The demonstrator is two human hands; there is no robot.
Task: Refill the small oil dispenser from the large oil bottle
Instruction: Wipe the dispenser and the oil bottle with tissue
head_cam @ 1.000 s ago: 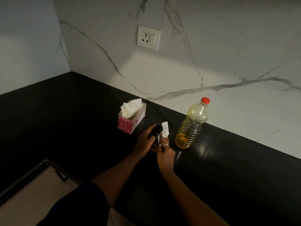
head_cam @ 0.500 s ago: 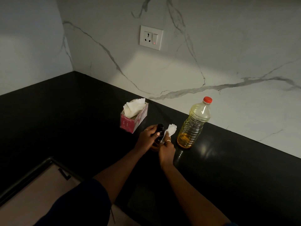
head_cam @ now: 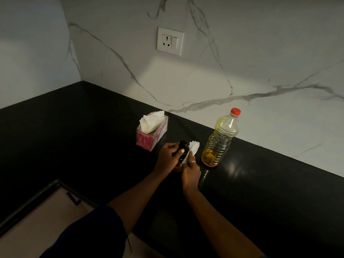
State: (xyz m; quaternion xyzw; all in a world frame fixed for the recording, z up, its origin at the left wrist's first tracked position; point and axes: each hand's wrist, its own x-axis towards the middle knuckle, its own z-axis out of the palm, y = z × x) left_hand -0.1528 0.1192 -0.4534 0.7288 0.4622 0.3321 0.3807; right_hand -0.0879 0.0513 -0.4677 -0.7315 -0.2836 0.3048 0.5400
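Note:
The small oil dispenser (head_cam: 182, 146), dark with a black top, stands on the black counter (head_cam: 93, 138). My left hand (head_cam: 167, 157) grips its body from the left. My right hand (head_cam: 190, 174) holds a white tissue (head_cam: 192, 148) against the dispenser's right side. The large oil bottle (head_cam: 219, 140), clear plastic with a red cap on, stands upright just to the right, with yellow oil filling only its lower part. Most of the dispenser's body is hidden by my fingers.
A pink tissue box (head_cam: 151, 133) with white tissue sticking out stands left of the dispenser. A marble wall with a socket (head_cam: 170, 41) rises behind. The counter's front edge and a pale floor (head_cam: 37, 229) lie at the lower left.
The tissue in my right hand has shifted along the dispenser's right side. My left hand's grip on the dispenser has stayed. The bottle has not moved.

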